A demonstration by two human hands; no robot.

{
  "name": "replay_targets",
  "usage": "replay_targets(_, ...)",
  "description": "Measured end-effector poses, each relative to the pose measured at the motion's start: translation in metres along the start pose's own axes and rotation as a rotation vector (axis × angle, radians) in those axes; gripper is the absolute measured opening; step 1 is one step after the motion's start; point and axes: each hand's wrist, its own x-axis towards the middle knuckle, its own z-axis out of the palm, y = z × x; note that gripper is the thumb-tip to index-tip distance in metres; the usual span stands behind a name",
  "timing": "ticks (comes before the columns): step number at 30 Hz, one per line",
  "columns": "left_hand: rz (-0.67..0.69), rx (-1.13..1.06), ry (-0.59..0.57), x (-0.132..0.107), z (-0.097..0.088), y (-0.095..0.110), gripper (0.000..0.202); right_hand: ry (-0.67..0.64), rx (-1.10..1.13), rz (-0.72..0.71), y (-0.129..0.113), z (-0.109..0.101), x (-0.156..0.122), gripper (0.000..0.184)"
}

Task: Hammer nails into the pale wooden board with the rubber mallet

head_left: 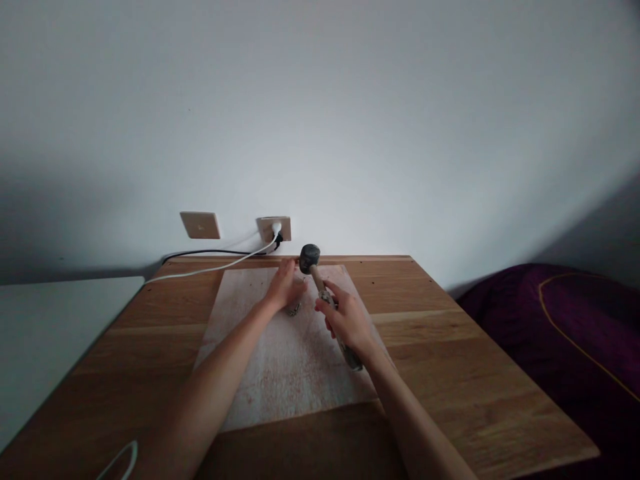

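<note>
My right hand (347, 319) is wrapped round the handle of a rubber mallet (321, 283). Its black head is up over the far part of a pale, worn board (280, 373), close to my left hand. Over that same end of the board, my left hand (285, 287) has its fingers drawn together. Whatever they pinch, if anything, is hidden or too small to name. Just below those fingers, a small shiny metallic piece or cluster (295, 309) shows against the board; its kind is unclear.
The board lies on a wooden table (450, 373) against a white wall. White and black cables (215, 270) run from a wall socket (274, 229) along the table's back left. A white surface (55, 333) adjoins on the left. Purple fabric (550, 320) bulges beside the right edge.
</note>
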Motion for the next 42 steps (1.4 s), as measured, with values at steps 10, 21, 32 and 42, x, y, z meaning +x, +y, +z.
replay_targets(10, -0.157, -0.047, -0.066, 0.005, -0.007, 0.012, 0.033, 0.078, 0.076, 0.004, 0.009, 0.0, -0.006, 0.058)
replay_targets(21, -0.14, -0.094, -0.08, 0.003, -0.007, 0.007, 0.028, 0.136, 0.094, 0.007, 0.024, 0.001, -0.001, 0.061)
replay_targets(32, -0.13, 0.008, -0.101, 0.002, -0.002, 0.005, 0.044, 0.154, 0.192, -0.001, 0.007, 0.003, -0.007, 0.066)
replay_targets(42, -0.084, 0.024, -0.04, 0.002, -0.004, 0.004, 0.065, 0.078, 0.052, 0.004, 0.016, 0.002, -0.004, 0.059)
